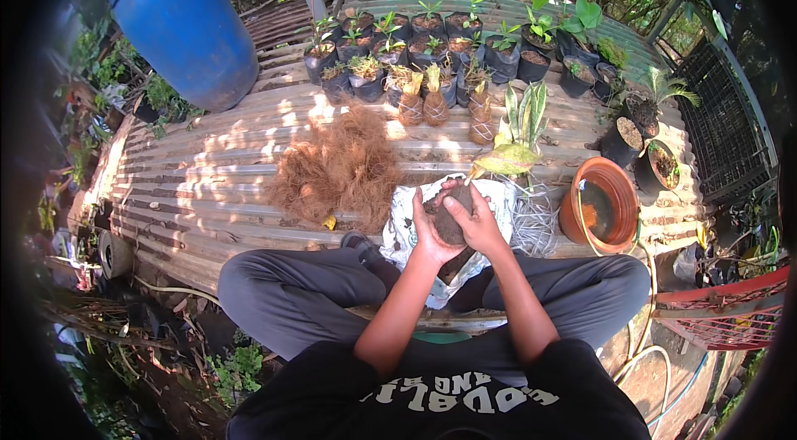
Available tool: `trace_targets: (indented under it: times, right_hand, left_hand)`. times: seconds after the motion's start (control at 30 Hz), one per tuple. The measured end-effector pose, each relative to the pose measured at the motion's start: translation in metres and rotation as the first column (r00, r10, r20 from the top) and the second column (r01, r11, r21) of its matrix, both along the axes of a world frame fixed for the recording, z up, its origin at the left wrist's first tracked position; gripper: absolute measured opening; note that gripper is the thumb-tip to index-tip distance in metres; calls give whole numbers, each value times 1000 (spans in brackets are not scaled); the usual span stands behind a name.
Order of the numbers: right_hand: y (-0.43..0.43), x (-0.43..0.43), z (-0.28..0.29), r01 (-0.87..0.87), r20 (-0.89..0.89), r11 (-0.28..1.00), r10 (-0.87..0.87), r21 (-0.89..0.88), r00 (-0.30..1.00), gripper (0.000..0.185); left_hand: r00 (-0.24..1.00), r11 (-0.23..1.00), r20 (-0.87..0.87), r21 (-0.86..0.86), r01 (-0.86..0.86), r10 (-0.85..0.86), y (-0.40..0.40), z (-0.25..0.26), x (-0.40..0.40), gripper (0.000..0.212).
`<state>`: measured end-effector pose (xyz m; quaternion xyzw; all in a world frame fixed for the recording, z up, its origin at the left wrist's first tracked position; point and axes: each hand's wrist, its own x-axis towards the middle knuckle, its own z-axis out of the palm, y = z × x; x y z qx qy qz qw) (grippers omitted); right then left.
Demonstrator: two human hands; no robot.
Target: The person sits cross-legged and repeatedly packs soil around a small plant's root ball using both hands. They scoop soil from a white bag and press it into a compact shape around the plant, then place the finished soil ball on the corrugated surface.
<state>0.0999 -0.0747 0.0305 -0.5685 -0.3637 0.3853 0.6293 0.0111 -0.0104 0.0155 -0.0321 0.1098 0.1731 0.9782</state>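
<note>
My left hand cups a ball of dark soil from its left side and below. My right hand presses on the ball's right side, thumb across the front. A yellow-green leaf rises from the far end of the ball; its base is partly behind my fingers. Under both hands spreads a white plastic sack with loose dark soil on it. Just beyond stand variegated snake plant leaves, their base hidden. Brown coconut fibre is heaped to the left, and shredded white plastic string lies right of the sack.
An orange-brown bucket with water stands at right, near small black pots. Ahead on the corrugated sheet are string-wrapped plant balls and several bagged seedlings. A blue drum stands far left, a red crate near right.
</note>
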Motion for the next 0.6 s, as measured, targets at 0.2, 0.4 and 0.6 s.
trace_targets:
  times: [0.2,0.4,0.6]
  right_hand:
    - [-4,-1,1,32,89,995,-24,-91,996,40]
    - [0,3,14,-70,-96,985,86,159,992,50]
    - [-3,-7,17,4,-93,1000,-2,26,996,55]
  left_hand:
    - [999,998,-29,42,39,-38,0,-6,0,70]
    - [996,995,24,50,82,-83,-5,-7,5,76]
    - [993,998,-105,43,52,-47,-10,1,0,91]
